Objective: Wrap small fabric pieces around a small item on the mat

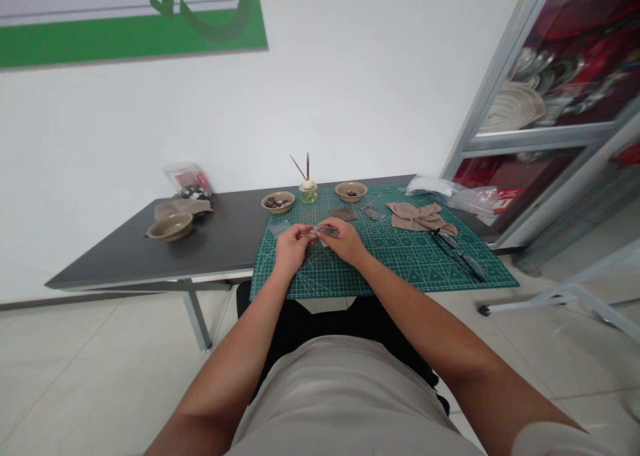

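Note:
My left hand (291,245) and my right hand (347,241) meet over the green cutting mat (400,263). Both have their fingers pinched on a small, thin grey piece (327,231); whether it is cloth or a little bag I cannot tell. My fingers cover part of it. Just beyond my right hand lie a small brown cloth piece (343,214) and a greyish see-through packet (373,212). A flat, clear piece (280,228) rests by my left hand.
Bowls with small dark objects (278,203) (351,191) flank a reed diffuser (309,191). Right are a crumpled brown cloth (415,216), black-framed glasses (457,256) and plastic bags (450,193). Another bowl (171,227) stands on the dark table (115,249), near a clear bag (187,178).

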Available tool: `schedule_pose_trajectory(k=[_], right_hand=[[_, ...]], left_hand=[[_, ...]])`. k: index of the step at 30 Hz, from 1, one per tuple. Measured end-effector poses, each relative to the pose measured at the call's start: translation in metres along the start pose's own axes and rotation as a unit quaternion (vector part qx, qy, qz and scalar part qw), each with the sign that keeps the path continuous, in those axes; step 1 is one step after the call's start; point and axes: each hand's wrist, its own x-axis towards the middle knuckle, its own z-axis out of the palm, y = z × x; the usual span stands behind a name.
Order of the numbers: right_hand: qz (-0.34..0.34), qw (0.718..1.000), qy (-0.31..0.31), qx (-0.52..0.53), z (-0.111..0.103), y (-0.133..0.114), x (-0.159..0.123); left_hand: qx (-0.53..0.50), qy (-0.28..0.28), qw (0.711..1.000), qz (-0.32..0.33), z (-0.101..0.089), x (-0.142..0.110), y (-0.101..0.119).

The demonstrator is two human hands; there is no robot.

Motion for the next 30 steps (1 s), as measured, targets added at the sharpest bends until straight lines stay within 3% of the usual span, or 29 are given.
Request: schedule_pose_trajectory(k=[30], right_hand=[[0.010,0.999,0.014,-0.027,0.0016,0.0019,-0.0011]], left_hand=[[-0.009,0.006,1.000,0.016,0.0010,-0.0013,-0.0026]])
